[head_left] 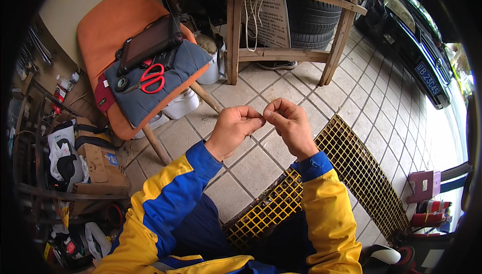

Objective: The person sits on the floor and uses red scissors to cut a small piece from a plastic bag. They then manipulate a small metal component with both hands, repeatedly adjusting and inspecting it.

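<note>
My left hand (pixel 235 127) and my right hand (pixel 289 127) are raised over the tiled floor, fingertips almost meeting. Each one pinches thumb against forefinger. Whatever lies between the fingertips is too fine or hidden to make out. Nearest to my left hand is an orange chair (pixel 113 13) with a folded grey cloth (pixel 188 60) on its seat. On that cloth lie red-handled scissors (pixel 152 79), a small dark roll of tape (pixel 121 84) and a dark tablet-like device (pixel 150 43).
A wooden frame (pixel 286 55) with white cord (pixel 252 15) stands ahead, stacked tires (pixel 314 20) behind it. Yellow floor grating (pixel 361 173) runs at right. A dark car (pixel 414 38) is at far right. Cardboard boxes (pixel 100 166) and a metal rack (pixel 45 192) fill the left.
</note>
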{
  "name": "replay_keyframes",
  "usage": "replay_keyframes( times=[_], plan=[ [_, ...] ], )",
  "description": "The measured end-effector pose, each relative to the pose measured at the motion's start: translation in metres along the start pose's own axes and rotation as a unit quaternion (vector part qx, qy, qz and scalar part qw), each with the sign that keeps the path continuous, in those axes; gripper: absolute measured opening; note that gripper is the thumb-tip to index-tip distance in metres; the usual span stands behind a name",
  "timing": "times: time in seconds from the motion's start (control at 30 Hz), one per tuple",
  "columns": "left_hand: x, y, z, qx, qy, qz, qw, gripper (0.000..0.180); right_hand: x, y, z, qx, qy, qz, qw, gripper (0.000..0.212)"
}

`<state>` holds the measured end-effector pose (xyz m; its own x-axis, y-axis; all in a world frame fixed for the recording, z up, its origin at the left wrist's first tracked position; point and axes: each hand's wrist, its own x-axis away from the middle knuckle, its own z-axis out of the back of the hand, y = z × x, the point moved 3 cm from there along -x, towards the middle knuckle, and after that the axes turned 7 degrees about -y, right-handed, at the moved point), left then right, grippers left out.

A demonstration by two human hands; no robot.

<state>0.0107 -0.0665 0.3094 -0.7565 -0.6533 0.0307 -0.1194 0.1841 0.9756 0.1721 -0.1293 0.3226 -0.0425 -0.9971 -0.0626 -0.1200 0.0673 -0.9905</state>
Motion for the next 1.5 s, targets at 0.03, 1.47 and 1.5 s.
replay_keyframes(
  times=[0.03, 1.47, 1.5],
  plan=[
    [0.003, 0.005, -0.003, -0.104, 0.03, -0.052, 0.993, 0.006, 0.0, 0.001, 0.0, -0.02, 0.014, -0.021, 0.999, 0.007],
    [0.012, 0.02, -0.013, -0.373, 0.085, -0.205, 0.901, 0.011, 0.001, -0.001, 0.004, -0.093, 0.03, -0.073, 0.992, 0.011],
    [0.012, 0.023, -0.015, -0.386, 0.09, -0.246, 0.884, 0.011, 0.001, -0.001, 0.004, -0.097, 0.033, -0.078, 0.992, 0.012]
  ],
)
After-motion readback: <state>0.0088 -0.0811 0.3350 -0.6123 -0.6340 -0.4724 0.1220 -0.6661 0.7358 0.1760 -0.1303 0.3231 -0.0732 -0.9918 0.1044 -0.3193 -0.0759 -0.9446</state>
